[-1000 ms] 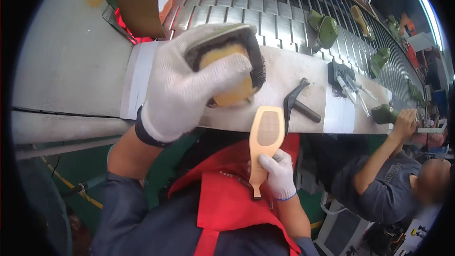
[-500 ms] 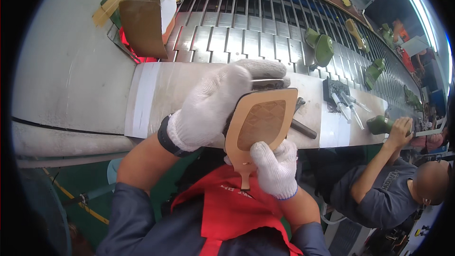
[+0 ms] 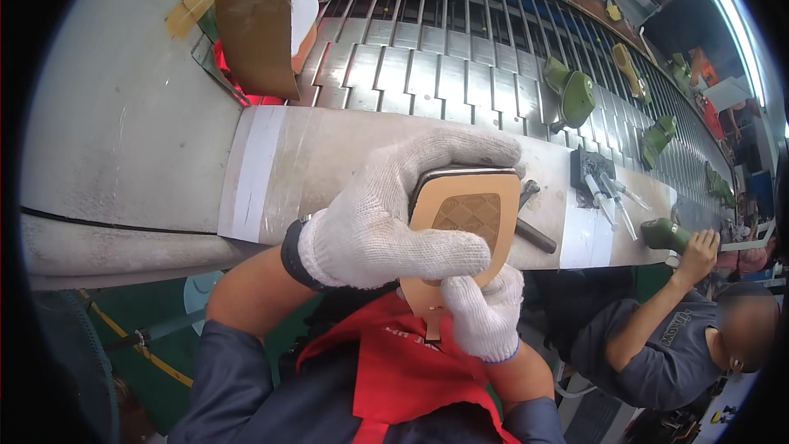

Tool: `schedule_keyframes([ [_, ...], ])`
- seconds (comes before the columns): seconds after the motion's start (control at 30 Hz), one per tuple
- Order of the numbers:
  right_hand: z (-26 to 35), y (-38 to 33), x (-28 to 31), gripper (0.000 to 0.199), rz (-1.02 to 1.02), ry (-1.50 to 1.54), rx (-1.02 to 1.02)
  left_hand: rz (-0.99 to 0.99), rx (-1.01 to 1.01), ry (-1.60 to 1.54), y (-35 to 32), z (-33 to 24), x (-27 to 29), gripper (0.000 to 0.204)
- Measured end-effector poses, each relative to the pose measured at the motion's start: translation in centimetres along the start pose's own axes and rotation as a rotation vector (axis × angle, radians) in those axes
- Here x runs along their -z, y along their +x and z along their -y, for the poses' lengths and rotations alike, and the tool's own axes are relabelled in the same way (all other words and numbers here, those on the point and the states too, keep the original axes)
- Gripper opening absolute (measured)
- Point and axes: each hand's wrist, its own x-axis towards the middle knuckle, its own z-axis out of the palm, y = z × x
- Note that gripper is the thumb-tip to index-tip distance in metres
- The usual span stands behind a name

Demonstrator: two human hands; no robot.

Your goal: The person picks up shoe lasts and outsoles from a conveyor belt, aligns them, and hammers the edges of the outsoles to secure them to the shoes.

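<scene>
A tan shoe sole (image 3: 467, 226) with a square toe, a dark edge and a darker patterned panel stands tilted in front of me. Its narrow tail points down toward my red apron. My left hand (image 3: 370, 226), in a white knit glove, is closed round the left side and toe edge, with the thumb lying across the face of the sole. Lower down, my gloved right hand (image 3: 486, 319) grips the right edge near the narrow end. Whatever lies behind the sole is hidden. A hammer (image 3: 534, 235) rests on the bench just right of the sole.
Beyond the bench (image 3: 320, 152) runs a slatted metal conveyor (image 3: 394, 74) carrying green shoe lasts (image 3: 578, 99). A dark block (image 3: 585, 166) with several white-handled tools stands right of the hammer. A co-worker (image 3: 657, 337) at the right holds a green last (image 3: 664, 234). Brown cardboard (image 3: 256, 41) stands back left.
My left thumb has come down across the face of the sole, and the left fingers have spread along its toe edge. The sole sits slightly lower and further right in view.
</scene>
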Motion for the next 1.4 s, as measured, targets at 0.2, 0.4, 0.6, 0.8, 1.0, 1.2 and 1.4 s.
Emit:
schedule_keyframes([
  [0.2,0.2,-0.2,-0.1,0.024,-0.001,0.034,-0.025,-0.009,0.020,-0.013,-0.2,-0.7,-0.4,0.077],
  [0.4,0.8,-0.5,0.5,0.040,0.084,-0.042,-0.164,-0.076,0.008,-0.019,-0.3,-0.6,-1.1,0.063],
  [0.6,2.4,1.1,0.8,0.053,-0.037,0.199,-0.168,-0.050,0.016,-0.313,3.0,1.6,0.0,0.075],
  [0.8,2.6,1.6,1.7,0.048,-0.042,0.235,-0.182,-0.060,0.046,-0.403,3.7,1.5,-0.3,0.072],
  [1.0,2.9,2.7,2.5,0.041,-0.061,0.194,-0.152,-0.044,0.012,-0.187,4.2,1.4,0.0,0.073],
  [1.2,3.0,4.0,2.5,0.037,-0.107,0.215,-0.139,0.062,-0.111,-0.145,5.4,3.5,1.7,0.072],
  [1.4,2.8,3.1,2.1,0.036,-0.113,0.137,-0.134,0.079,-0.101,-0.149,3.1,2.6,1.9,0.078],
])
